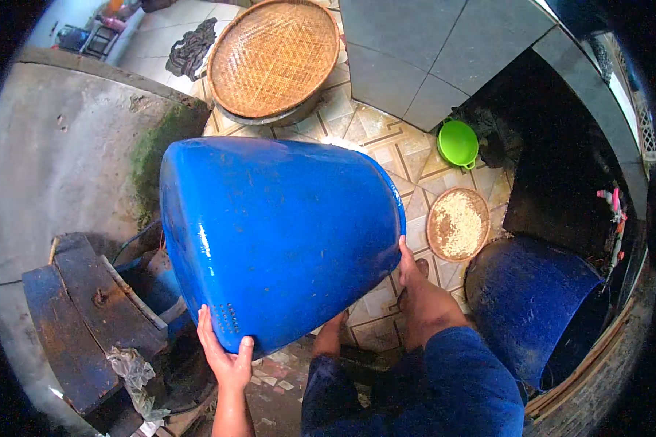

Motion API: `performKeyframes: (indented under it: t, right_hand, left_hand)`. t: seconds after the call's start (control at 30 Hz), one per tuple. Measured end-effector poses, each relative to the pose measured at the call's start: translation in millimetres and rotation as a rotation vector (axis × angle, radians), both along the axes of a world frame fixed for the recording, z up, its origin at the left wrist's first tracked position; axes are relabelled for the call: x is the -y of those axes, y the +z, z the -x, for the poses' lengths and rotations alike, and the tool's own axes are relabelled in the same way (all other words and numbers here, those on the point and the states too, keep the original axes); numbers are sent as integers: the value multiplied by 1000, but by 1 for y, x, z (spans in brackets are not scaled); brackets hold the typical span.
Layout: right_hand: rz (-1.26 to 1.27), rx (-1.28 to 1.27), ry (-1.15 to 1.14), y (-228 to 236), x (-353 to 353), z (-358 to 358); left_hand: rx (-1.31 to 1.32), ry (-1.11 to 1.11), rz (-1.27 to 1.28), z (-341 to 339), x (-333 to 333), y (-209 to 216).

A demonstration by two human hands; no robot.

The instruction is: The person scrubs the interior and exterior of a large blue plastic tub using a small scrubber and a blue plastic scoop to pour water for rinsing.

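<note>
A big blue plastic barrel (pixel 284 233) is tipped on its side in front of me, its closed end to the left and its rim to the right. A cluster of small holes shows near its lower left corner. My left hand (pixel 224 353) grips that corner, with thumb and fingers spread against the plastic. On the other side, my right hand (pixel 408 264) holds the rim, fingers along its edge. Whatever is inside the barrel is hidden, and I cannot tell whether its underside touches the floor.
A wide woven bamboo tray (pixel 273 58) covers a round vessel at the back. To the right are a bright green basin (pixel 458 143), a round basket of pale pieces (pixel 458 224) and another blue barrel (pixel 528 306). A dark, worn wooden structure (pixel 87 320) stands left, beside a concrete ledge (pixel 65 138).
</note>
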State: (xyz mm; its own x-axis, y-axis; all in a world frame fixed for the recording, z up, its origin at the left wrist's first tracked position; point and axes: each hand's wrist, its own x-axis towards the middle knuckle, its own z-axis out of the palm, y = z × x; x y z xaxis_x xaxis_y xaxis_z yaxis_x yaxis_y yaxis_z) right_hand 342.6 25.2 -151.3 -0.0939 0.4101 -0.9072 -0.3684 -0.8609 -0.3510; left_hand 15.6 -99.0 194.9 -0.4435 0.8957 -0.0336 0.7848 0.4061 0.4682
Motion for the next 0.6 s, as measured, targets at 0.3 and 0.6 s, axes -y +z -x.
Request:
performKeyframes:
  t: [0.3, 0.6]
  right_hand:
    - [-460, 400, -214, 136, -34, -23]
    - [-695, 1281, 180, 438, -26, -28]
  left_hand:
    - [576, 548, -183, 100, -17, -6]
    - [1344, 702, -169, 84, 75, -42]
